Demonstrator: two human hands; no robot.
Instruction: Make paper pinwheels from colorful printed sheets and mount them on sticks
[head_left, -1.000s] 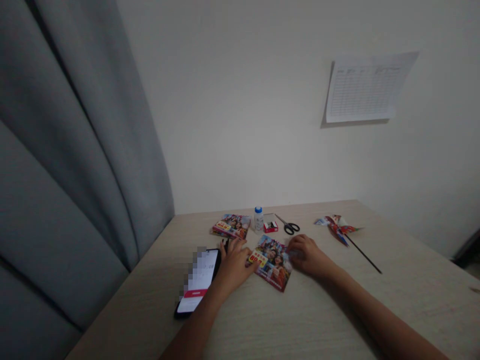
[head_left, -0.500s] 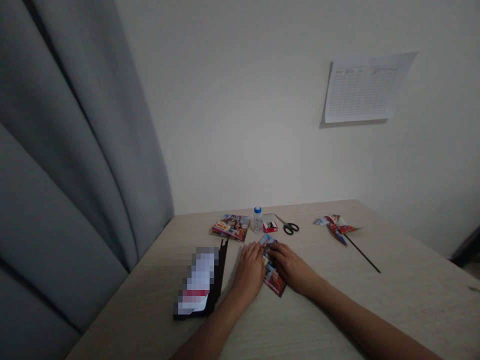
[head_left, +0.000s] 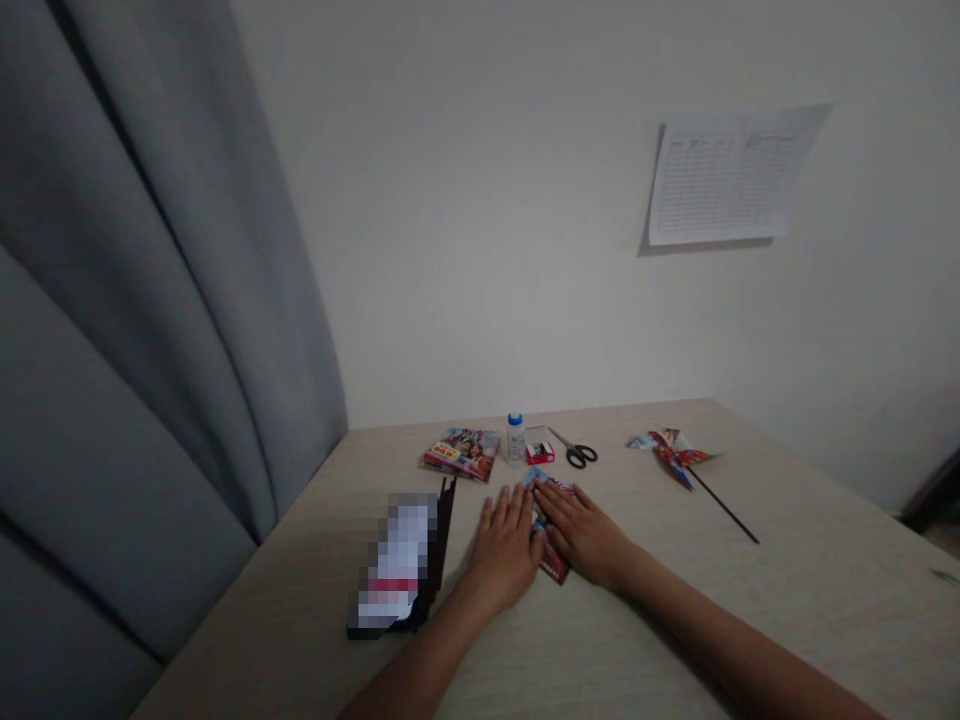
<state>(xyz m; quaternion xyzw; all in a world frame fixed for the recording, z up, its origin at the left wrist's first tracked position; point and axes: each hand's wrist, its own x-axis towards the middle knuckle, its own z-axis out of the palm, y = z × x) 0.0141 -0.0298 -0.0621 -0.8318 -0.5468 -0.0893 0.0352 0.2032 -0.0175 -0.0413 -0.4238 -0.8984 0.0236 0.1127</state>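
While the bare right hand lies open and flat across a glossy, colourful folded paper flyer on the pale wood desk, the bare left hand sits open just beside it. Neither's gripping anything, looks like they're just pressing that fold flat.

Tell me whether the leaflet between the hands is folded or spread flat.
Probably folded: the leaflet shows as a narrow strip between the left hand and right hand, which hide most of it, so no crease shows.
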